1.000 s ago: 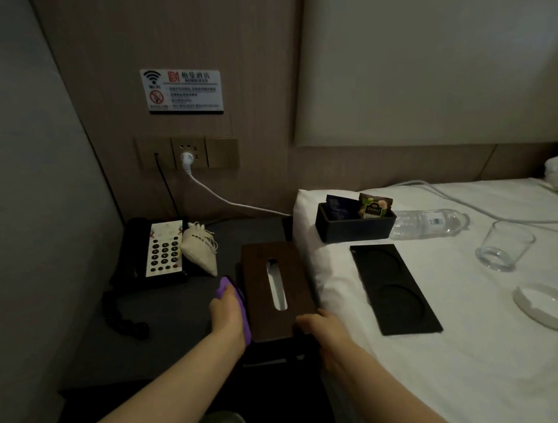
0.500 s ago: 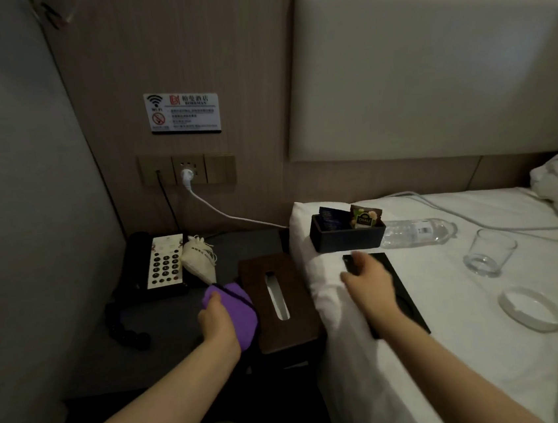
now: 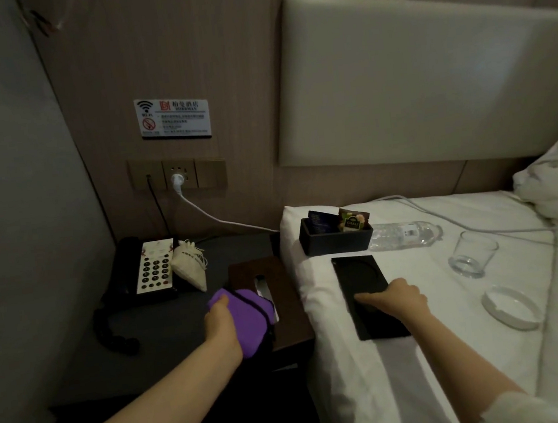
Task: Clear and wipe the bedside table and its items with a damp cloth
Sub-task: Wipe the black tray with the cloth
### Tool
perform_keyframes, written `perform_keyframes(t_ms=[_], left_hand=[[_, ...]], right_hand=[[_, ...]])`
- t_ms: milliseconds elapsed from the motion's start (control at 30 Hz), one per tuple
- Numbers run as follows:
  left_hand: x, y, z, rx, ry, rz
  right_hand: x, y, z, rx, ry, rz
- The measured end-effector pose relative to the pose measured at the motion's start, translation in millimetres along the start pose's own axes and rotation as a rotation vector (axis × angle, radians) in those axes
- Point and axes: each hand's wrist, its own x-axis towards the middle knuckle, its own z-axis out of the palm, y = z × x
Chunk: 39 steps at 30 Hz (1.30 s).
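Note:
My left hand (image 3: 222, 327) grips a folded purple cloth (image 3: 250, 312) over the near left part of the brown wooden tissue box (image 3: 282, 300), which stands on the dark bedside table (image 3: 167, 340). My right hand (image 3: 395, 300) rests on the flat black tray (image 3: 360, 275) lying on the white bed (image 3: 433, 350), fingers pointing left onto its middle. A black phone (image 3: 146, 268) with a white keypad and a small cream cloth pouch (image 3: 190, 265) sit at the back left of the table.
On the bed lie a black box of tea sachets (image 3: 335, 239), a plastic water bottle (image 3: 404, 234) on its side, an empty glass (image 3: 473, 253) and a clear ashtray (image 3: 511, 305). A white cable (image 3: 209, 215) runs from the wall socket across the bed. A padded wall closes the left side.
My right hand left the tissue box's near corner and moved right onto the black tray on the bed. My left hand shifted the purple cloth from the box's left side onto its top.

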Motion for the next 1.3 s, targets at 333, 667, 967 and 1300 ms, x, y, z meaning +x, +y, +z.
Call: perform_keyframes(t_ms=[333,667,967,1300], left_hand=[[-18.6,2.5,-2.6,-0.017,-0.069,-0.051],[-45.0,8.7,-9.0,0.058,-0.114,0.062],[-74.3,24.5,-15.9,0.015,-0.111,0.126],[-105.4,54.4,-32.1,-0.093,-0.197,0.164]], right_hand=[[9.3,3.1,3.9,0.247,-0.037,0.005],[-6.3,-5.2,-17.9,0.594,-0.055,-0.047],[-47.8,-34.0,-32.3,0.704,-0.104,-0.135],[-129.2,-90.4,-16.1,0.962,-0.390,-0.162]])
